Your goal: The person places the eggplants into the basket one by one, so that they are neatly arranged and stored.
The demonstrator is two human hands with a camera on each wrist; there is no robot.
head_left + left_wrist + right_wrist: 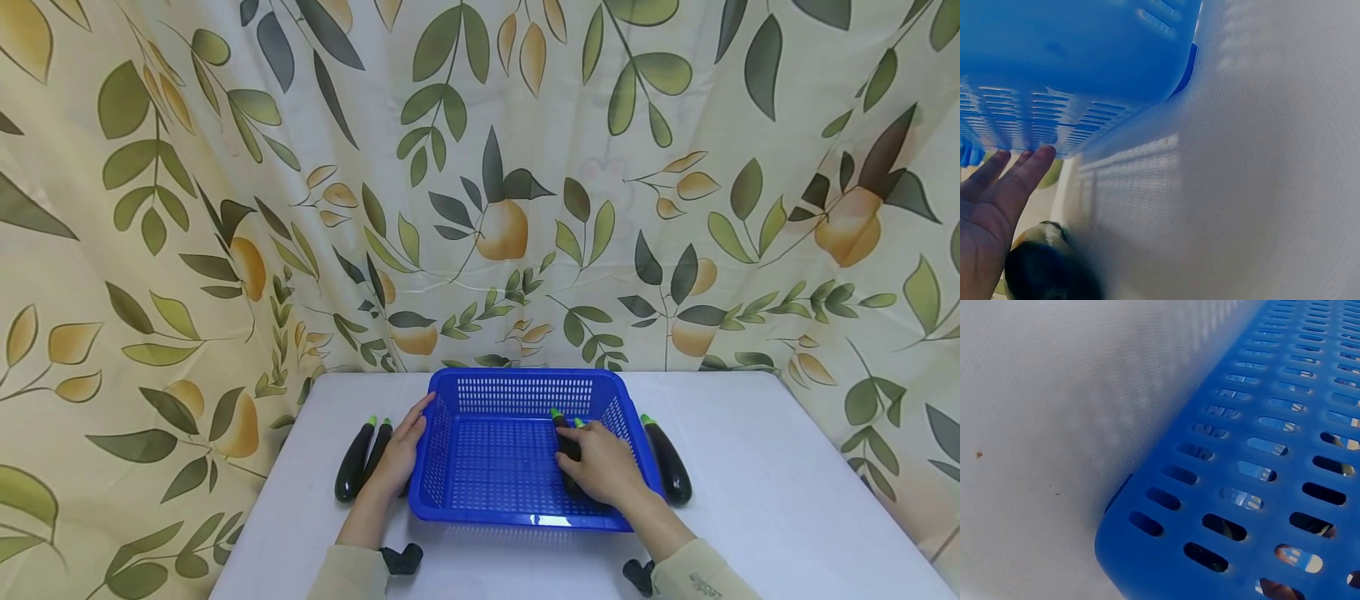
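A blue plastic basket (pixel 525 518) with slotted walls stands in the middle of the table. Straight fingers of my left hand (pixel 397 454) rest against its left wall; the left wrist view shows their tips on the slots. My right hand (pixel 603 467) reaches inside at the right, thumb and forefinger around a dark eggplant (pixel 559 419) with a green tip. A second green tip (pixel 578 423) shows just behind that hand, its body mostly hidden. In the right wrist view the basket wall (pixel 1210 487) hides the right hand except for glimpses through the slots.
Left of the basket lie two eggplants (pixel 351 471), partly behind the left hand; a dark end shows by the basket wall. One more eggplant (pixel 669 467) lies close along the right wall. A patterned curtain (pixel 480 292) hangs behind the white table (pixel 750 500).
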